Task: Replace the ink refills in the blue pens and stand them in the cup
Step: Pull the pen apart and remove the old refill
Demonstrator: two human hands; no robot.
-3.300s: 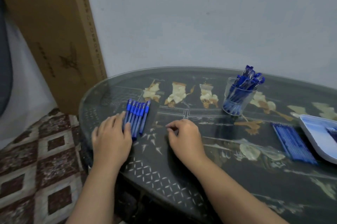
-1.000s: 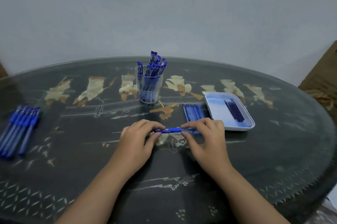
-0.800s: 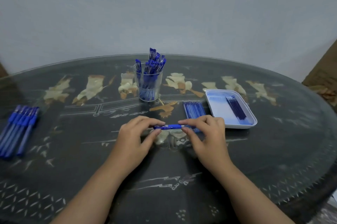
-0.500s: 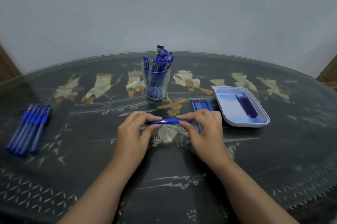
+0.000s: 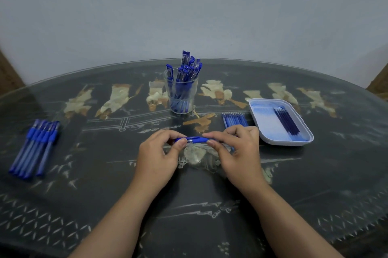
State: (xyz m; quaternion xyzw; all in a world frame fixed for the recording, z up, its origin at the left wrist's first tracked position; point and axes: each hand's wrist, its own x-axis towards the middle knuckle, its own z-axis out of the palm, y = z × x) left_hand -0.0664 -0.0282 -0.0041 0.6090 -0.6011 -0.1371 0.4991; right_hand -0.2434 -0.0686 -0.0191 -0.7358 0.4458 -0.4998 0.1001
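A pen [image 5: 194,139] is pinched level between both hands — left hand [image 5: 157,153], right hand [image 5: 237,150]. Beyond them a cup [image 5: 181,95] is seen — refills [image 5: 234,120] just past the right knuckles.

Left hand [image 5: 156,153], right hand [image 5: 237,150], close together, both pinching, forearms converging

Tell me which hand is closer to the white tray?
Right. The right hand is just left of the tray; the left hand is farther left, across the pen both hold.
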